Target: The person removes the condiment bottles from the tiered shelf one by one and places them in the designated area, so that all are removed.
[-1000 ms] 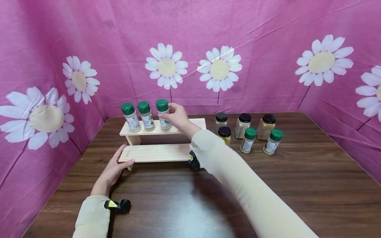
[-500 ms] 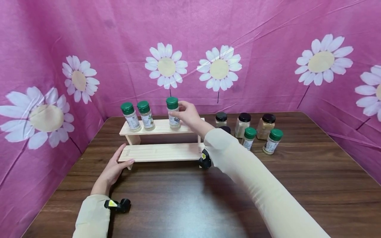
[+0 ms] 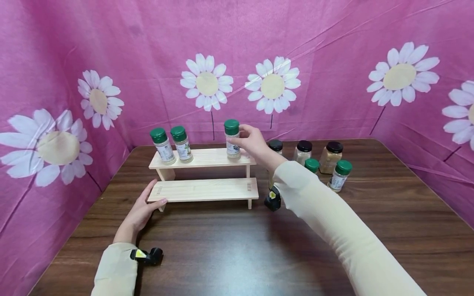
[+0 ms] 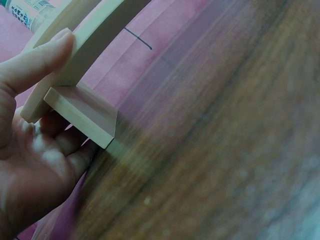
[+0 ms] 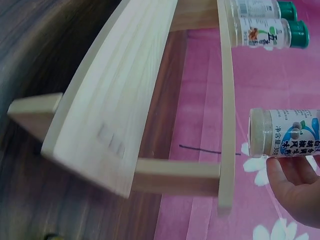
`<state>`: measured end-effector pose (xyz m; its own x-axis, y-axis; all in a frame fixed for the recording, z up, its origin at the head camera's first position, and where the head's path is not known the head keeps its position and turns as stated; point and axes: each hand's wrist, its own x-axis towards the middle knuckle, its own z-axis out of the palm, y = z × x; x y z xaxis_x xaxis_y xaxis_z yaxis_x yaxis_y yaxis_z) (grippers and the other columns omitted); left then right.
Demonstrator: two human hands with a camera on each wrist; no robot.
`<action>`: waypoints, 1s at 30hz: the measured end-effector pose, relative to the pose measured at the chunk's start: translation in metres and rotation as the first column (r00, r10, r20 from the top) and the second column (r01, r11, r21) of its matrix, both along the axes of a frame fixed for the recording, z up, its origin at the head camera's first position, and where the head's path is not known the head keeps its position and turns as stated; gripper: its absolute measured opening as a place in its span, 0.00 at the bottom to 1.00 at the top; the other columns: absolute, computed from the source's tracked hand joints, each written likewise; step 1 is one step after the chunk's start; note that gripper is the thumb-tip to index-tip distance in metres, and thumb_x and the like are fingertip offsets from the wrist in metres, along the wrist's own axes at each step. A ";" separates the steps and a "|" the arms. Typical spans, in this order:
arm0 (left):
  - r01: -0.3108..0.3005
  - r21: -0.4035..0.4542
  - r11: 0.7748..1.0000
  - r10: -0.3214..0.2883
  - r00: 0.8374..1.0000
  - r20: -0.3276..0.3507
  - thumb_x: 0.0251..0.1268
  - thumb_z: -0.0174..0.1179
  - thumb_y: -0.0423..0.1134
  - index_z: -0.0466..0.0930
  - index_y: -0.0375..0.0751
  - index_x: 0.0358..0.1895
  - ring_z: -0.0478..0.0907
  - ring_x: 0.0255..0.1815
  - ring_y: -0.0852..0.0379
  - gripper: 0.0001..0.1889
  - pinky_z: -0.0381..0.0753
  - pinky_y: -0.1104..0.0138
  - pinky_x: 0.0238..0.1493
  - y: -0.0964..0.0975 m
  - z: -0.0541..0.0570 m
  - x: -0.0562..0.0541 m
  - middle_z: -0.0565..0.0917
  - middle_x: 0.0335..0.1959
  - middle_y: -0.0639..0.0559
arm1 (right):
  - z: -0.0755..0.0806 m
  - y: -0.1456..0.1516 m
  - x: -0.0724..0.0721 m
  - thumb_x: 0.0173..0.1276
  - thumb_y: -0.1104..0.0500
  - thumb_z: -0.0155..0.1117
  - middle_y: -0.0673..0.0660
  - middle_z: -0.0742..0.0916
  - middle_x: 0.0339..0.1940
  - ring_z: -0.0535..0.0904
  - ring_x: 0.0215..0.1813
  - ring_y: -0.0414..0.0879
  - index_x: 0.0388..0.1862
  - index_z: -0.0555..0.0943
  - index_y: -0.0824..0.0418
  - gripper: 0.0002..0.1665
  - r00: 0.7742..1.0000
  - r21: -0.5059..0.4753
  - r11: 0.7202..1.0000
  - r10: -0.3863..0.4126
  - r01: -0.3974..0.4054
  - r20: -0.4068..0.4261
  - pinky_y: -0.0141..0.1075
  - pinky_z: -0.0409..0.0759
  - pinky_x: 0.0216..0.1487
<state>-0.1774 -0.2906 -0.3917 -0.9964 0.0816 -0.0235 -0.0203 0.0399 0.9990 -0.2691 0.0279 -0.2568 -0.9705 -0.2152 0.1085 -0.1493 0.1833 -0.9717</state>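
Observation:
A two-tier wooden rack (image 3: 207,190) stands on the table. My left hand (image 3: 138,213) grips the left end of its lower tier, thumb on the top edge and fingers around the end by the leg (image 4: 82,112). My right hand (image 3: 255,144) pinches a green-lidded spice jar (image 3: 232,151), held upright over the right part of the upper tier. In the right wrist view, a gap shows between the jar's base (image 5: 257,132) and the upper board (image 5: 227,110). Two more green-lidded jars, one outer (image 3: 164,150) and one inner (image 3: 183,149), stand on the upper tier's left part.
To the right of the rack are several jars with black lids, among them a tan-filled one (image 3: 331,158), and two with green lids, such as the outermost (image 3: 338,177). My right forearm partly hides some. A pink flowered cloth (image 3: 237,37) hangs behind the brown table (image 3: 207,246).
My right hand has carried the green-lidded spice jar rightward along the upper tier, away from the other two jars. My left hand stays at the rack's left end.

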 end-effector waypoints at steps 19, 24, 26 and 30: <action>-0.008 0.004 1.000 0.008 1.000 0.019 0.54 0.54 0.27 0.33 0.41 0.67 0.44 0.62 0.48 0.43 0.44 0.59 0.61 0.002 0.003 0.000 0.42 0.65 0.39 | 0.005 0.056 0.006 0.54 0.60 0.63 0.63 0.77 0.46 0.72 0.47 0.51 0.52 0.70 0.64 0.25 1.000 0.031 0.999 -0.016 0.017 -0.024 0.44 0.70 0.47; -0.008 0.006 1.000 0.008 1.000 0.011 0.54 0.54 0.27 0.33 0.41 0.67 0.44 0.62 0.48 0.43 0.44 0.60 0.61 0.002 0.003 -0.001 0.42 0.65 0.38 | 0.004 0.071 0.010 0.54 0.60 0.63 0.64 0.77 0.46 0.71 0.47 0.52 0.51 0.70 0.66 0.26 0.999 0.007 1.000 0.007 -0.007 -0.045 0.45 0.69 0.48; -0.006 0.012 1.000 0.006 1.000 0.006 0.54 0.55 0.27 0.33 0.40 0.67 0.44 0.62 0.47 0.43 0.44 0.60 0.61 0.001 0.003 -0.001 0.41 0.65 0.38 | 0.004 0.076 0.012 0.54 0.60 0.63 0.63 0.77 0.46 0.71 0.48 0.52 0.52 0.69 0.66 0.27 0.999 -0.008 1.000 0.002 -0.002 -0.038 0.45 0.68 0.49; -0.007 0.005 1.000 0.007 1.000 0.009 0.54 0.55 0.28 0.33 0.40 0.67 0.45 0.62 0.48 0.44 0.45 0.61 0.61 0.000 0.002 -0.001 0.41 0.65 0.38 | 0.001 0.084 0.019 0.53 0.61 0.64 0.63 0.76 0.47 0.71 0.48 0.52 0.53 0.69 0.64 0.27 1.000 -0.043 0.999 -0.018 0.018 0.000 0.45 0.68 0.49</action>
<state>-0.1783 -0.2903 -0.3899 -0.9967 0.0745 -0.0322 -0.0297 0.0346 0.9990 -0.2503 0.1123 -0.2554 -0.9742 -0.1925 0.1176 -0.1466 0.1441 -0.9787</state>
